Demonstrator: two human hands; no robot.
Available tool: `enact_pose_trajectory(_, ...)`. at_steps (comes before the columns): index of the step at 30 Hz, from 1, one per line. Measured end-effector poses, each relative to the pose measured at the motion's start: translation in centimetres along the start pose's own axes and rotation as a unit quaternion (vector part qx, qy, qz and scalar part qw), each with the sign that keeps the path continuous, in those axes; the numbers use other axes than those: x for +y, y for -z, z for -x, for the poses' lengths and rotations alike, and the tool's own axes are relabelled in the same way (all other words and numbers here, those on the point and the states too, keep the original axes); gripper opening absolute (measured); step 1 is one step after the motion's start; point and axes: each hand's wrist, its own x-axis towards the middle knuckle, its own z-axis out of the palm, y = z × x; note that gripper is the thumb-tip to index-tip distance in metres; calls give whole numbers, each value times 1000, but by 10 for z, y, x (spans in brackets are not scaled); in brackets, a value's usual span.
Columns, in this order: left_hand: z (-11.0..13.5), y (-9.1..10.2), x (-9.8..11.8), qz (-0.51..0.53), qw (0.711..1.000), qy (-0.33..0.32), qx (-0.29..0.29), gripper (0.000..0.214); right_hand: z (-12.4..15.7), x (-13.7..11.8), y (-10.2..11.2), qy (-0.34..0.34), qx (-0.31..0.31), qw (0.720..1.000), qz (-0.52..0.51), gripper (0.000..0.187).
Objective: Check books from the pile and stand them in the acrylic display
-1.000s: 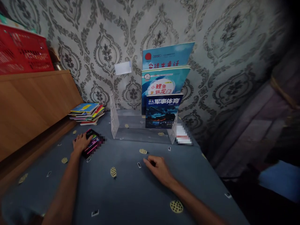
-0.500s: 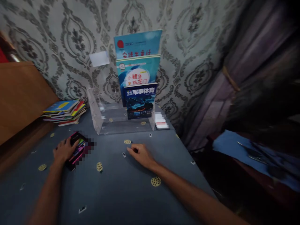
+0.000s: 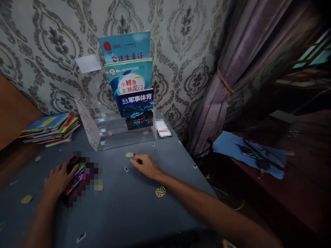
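Note:
My left hand (image 3: 58, 179) lies on a dark book with a bright pink and green cover (image 3: 77, 175) that is flat on the blue-grey tablecloth (image 3: 124, 206); its fingers curl over the book's near edge. My right hand (image 3: 144, 164) rests on the cloth to the right, fingers loosely curled, nothing in it. Behind both hands stands a clear acrylic tiered rack (image 3: 103, 131) holding three upright books: a dark blue one (image 3: 137, 110) in front, and two light blue ones (image 3: 129, 77) behind it.
A stack of colourful books (image 3: 50, 129) lies at the left by a wooden panel (image 3: 12, 113). Patterned wallpaper is behind the rack. A purple curtain (image 3: 232, 69) hangs at the right, with a dark wooden surface and blue cloth (image 3: 245, 151) past the table's right edge.
The view has swung to the right, so everything has shifted left in the picture. My left hand stays on the dark book and my right hand stays on the cloth.

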Motion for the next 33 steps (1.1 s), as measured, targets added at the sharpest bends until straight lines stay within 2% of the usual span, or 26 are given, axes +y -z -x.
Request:
enact_pose_trajectory(5, 21, 10, 20, 19, 999, -41, 5, 62, 0, 8, 10, 5, 22, 1000, 3, 40)
enact_pose_trajectory(10, 32, 7, 36, 43, 995, -82, 26, 62, -1, 21, 25, -21, 52, 998, 3, 40)
enact_pose_trajectory(18, 46, 2, 64, 82, 973, -212, 46, 57, -2, 32, 32, -50, 72, 996, -23, 39)
enact_pose_trajectory(29, 59, 8, 141, 140, 917, -351, 126, 49, -1, 32, 29, -19, 90, 996, 7, 41)
enact_pose_trajectory(33, 64, 12, 176, 136, 909, -373, 130, 48, 1, 30, 31, -12, 104, 992, 73, 42)
